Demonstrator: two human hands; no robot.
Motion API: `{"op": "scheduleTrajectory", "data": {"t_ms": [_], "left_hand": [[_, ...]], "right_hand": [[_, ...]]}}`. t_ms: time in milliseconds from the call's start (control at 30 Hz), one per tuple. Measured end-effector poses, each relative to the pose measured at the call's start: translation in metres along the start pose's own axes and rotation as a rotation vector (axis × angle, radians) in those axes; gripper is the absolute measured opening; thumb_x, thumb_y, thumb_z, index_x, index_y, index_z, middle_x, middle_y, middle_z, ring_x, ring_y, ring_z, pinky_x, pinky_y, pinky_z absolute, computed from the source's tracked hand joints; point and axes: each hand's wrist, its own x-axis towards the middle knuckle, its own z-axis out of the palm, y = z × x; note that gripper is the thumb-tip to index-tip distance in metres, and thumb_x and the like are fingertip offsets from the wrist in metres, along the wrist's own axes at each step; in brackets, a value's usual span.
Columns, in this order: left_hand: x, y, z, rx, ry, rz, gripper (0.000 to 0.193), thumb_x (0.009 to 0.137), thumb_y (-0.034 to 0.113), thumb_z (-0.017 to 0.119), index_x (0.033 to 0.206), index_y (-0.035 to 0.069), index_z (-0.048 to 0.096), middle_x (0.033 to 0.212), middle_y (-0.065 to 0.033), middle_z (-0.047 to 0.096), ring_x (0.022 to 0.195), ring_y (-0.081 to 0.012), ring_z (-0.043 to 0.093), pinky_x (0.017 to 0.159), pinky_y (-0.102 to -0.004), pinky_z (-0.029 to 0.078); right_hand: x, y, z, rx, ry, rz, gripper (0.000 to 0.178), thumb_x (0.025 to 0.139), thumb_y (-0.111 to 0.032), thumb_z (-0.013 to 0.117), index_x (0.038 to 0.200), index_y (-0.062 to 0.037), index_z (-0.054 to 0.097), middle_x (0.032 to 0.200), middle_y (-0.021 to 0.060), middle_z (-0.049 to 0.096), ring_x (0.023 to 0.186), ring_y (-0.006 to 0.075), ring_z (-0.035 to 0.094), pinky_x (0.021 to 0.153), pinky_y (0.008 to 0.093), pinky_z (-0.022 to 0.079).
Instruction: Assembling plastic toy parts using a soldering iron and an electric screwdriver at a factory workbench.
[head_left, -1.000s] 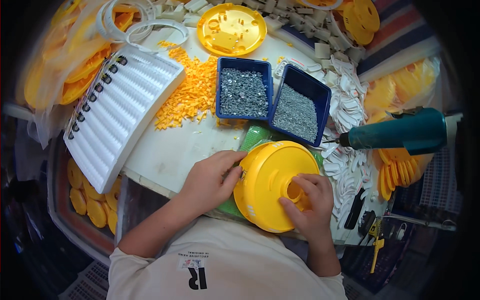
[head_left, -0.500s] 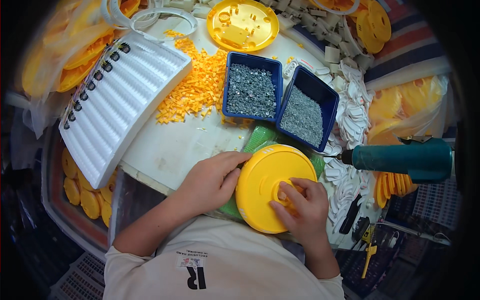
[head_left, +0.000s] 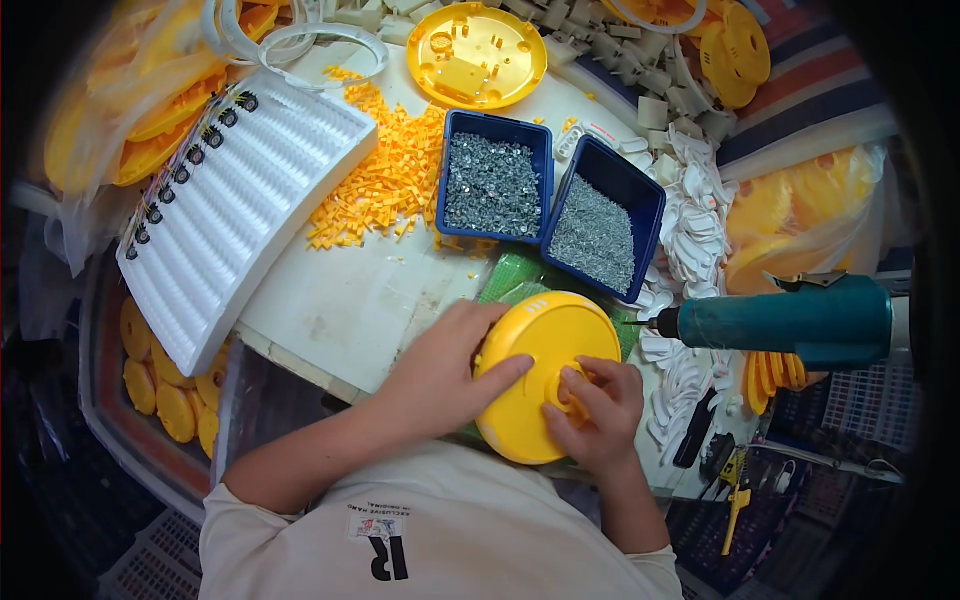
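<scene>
Head view: a round, domed yellow plastic housing (head_left: pixel 530 335) is held over the green mat (head_left: pixel 515 272) at the white tabletop's (head_left: pixel 330 310) near edge. Its left rim is clasped by the half-curled left hand (head_left: pixel 440 370), thumb across its face; its raised yellow central collar (head_left: pixel 555 389) is pinched by the right hand's (head_left: pixel 605 415) thumb and fingers. If either grip were loosened, the smooth housing could be dropped, or knocked against the teal cylindrical power screwdriver (head_left: pixel 790 322)

Two bins (head_left: pixel 490 125) stand beyond my left hand (head_left: pixel 435 370) and right hand (head_left: pixel 607 415); power driver (head_left: pixel 790 320) further right; tray (head_left: pixel 250 215) further left.
</scene>
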Motion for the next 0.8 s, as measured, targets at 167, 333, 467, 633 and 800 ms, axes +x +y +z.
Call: {"op": "scheduleTrajectory", "data": {"t_ms": [167,333,467,633,800], "left_hand": [[-0.011,0.010,0.020,-0.274,0.002,-0.028,0.055,0.096,0.026,0.068,0.142,0.002,0.050,0.127,-0.0256,0.064,0.114,-0.0406,0.067,0.096,-0.0450,0.054],[-0.030,-0.006,0.016,-0.097,-0.066,0.262,0.061,0.092,0.022,0.071,0.144,0.000,0.048,0.126,-0.0265,0.065,0.112,-0.0431,0.067,0.097,-0.0456,0.054],[-0.032,-0.023,0.014,-0.091,-0.048,0.388,0.067,0.087,0.019,0.070,0.145,-0.005,0.046,0.128,-0.0270,0.065,0.113,-0.0403,0.068,0.099,-0.0440,0.053],[-0.020,0.014,0.006,-0.264,-0.054,0.293,0.067,0.091,0.035,0.075,0.140,-0.006,0.054,0.121,-0.0228,0.069,0.108,-0.0331,0.070,0.097,-0.0393,0.053],[0.018,0.026,-0.019,-0.149,-0.043,0.524,0.071,0.092,0.049,0.077,0.137,-0.003,0.059,0.118,-0.0203,0.073,0.109,-0.0306,0.070,0.092,-0.0377,0.055]], "right_hand": [[-0.019,0.019,0.000,-0.126,0.260,-0.076,0.049,0.084,-0.038,0.075,0.123,-0.0074,0.071,0.112,0.0121,0.066,0.093,0.0257,0.063,0.085,0.0365,0.050],[-0.029,0.024,-0.003,0.658,0.372,0.494,0.070,0.097,-0.056,0.061,0.136,0.0031,0.059,0.121,0.0147,0.066,0.106,0.0215,0.064,0.096,0.0343,0.050],[-0.025,0.006,-0.022,0.922,0.272,0.591,0.088,0.094,-0.072,0.061,0.129,0.0088,0.061,0.117,0.0156,0.071,0.105,0.0194,0.068,0.094,0.0331,0.053],[-0.023,-0.001,-0.030,0.635,0.229,0.431,0.082,0.094,-0.069,0.064,0.123,0.0080,0.065,0.101,0.0120,0.074,0.090,0.0196,0.071,0.081,0.0315,0.056],[-0.002,0.003,-0.069,0.516,0.133,0.273,0.074,0.096,-0.061,0.067,0.127,0.0061,0.064,0.106,0.0150,0.075,0.097,0.0236,0.073,0.085,0.0339,0.056]]}}
